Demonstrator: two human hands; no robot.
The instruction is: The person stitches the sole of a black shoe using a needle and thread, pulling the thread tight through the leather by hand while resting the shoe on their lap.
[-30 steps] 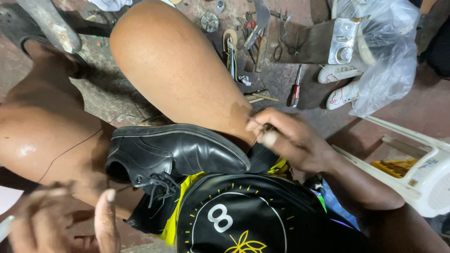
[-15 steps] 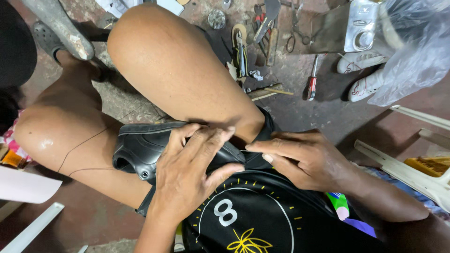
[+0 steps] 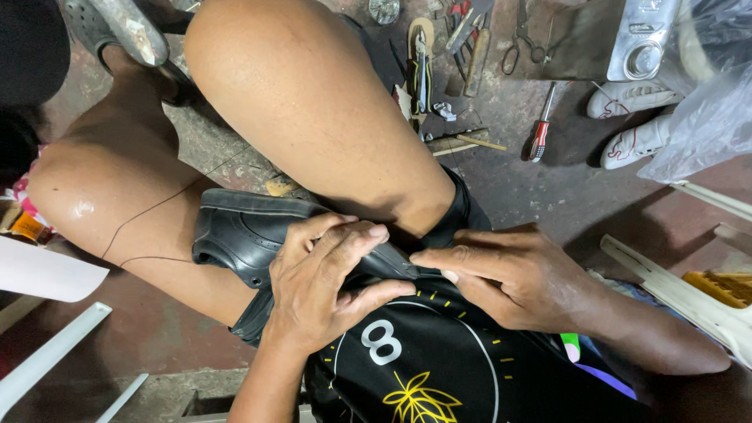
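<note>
Black shoe [image 3: 251, 235] lies between our thighs: left hand [image 3: 329, 282] clamps over it, right hand [image 3: 501, 282] pinches its heel; orange pieces fill the white tray [image 3: 717, 309].

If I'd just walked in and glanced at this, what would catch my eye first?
Most likely the black leather shoe wedged between the person's bare knees in the middle of the picture. The left hand is clamped over it while the right hand presses its fingertips against the shoe's heel end. Next, the clutter on the floor beyond: a red-handled screwdriver, scissors and a pair of white sneakers at upper right.
</note>
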